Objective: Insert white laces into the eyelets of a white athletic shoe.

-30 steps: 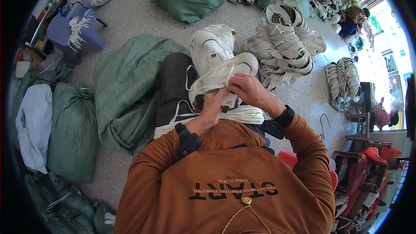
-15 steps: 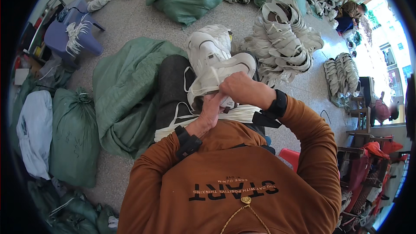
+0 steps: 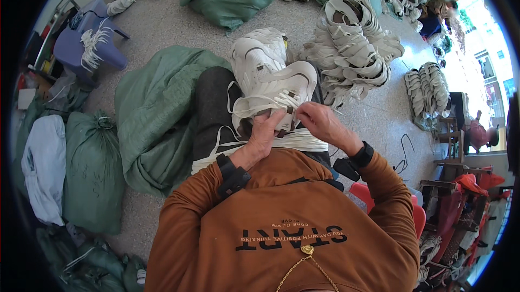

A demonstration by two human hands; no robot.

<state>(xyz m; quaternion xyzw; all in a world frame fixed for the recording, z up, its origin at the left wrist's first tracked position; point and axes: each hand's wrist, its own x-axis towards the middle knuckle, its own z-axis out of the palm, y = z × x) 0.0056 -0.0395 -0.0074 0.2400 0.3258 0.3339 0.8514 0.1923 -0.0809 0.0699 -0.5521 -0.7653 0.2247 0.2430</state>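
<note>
Right of the lap, a stretch of speckled floor (image 3: 374, 124) for moving in, edged farther ahead by one stack of white sneakers (image 3: 355, 54), too overlapped to count. Tighter on the left, with one slumped green sack (image 3: 162, 108) right up against the trouser leg (image 3: 211, 97). Farther out: one purple plastic seat (image 3: 65, 46) bearing one hank of white laces (image 3: 92, 48), one tied green sack (image 3: 92, 178) beside one white sack (image 3: 43, 167), and two green bundles (image 3: 230, 0) near the top edge. Across the lap, one bunch of flat laces (image 3: 311, 143). Ahead of the body, two sneakers: far sneaker (image 3: 257, 54) touching near sneaker (image 3: 295, 78), the latter tilted over the thighs, toe pointing away. Left grip (image 3: 269, 121) clamped on the near sneaker by its opening; right grip (image 3: 302, 112) just beside its lacing, fingertips bunched, impossible to tell whether clamped on a lace.
</note>
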